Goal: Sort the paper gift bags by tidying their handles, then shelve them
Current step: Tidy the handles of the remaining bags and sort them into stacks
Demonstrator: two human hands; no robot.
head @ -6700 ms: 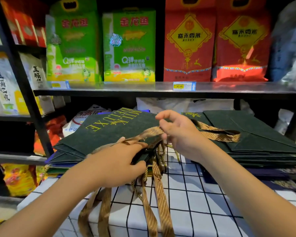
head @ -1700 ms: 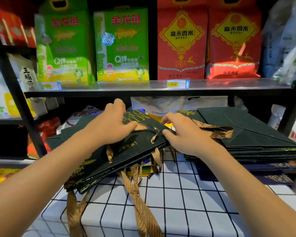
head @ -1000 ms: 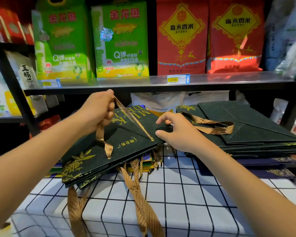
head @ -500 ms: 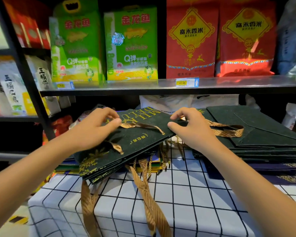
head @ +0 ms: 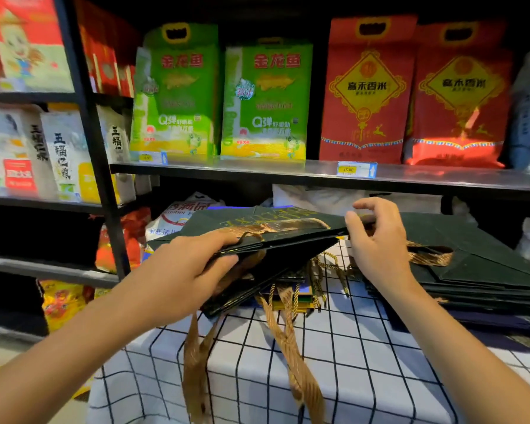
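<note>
A flat dark green gift bag (head: 251,221) with gold lettering is lifted off the left stack, its gold ribbon handle (head: 276,226) lying folded on top. My left hand (head: 193,264) grips its near edge, thumb above and fingers underneath. My right hand (head: 377,240) pinches the bag's right corner with thumb and forefinger. Under it lie more dark bags (head: 273,280) whose gold ribbons (head: 294,347) hang over the table's front. A second stack of dark green bags (head: 478,264) lies at the right with a ribbon handle (head: 429,255) on top.
The bags rest on a table with a white black-grid cloth (head: 364,356). Close above runs a metal shelf (head: 288,171) carrying green rice packs (head: 266,102) and red rice packs (head: 367,93). A black upright post (head: 104,209) stands at the left, with more packaged goods behind it.
The ribbon handle has been laid flat on the top bag. My left hand shifted to the bag's near edge and lifted it off the stack; my right hand keeps the right corner.
</note>
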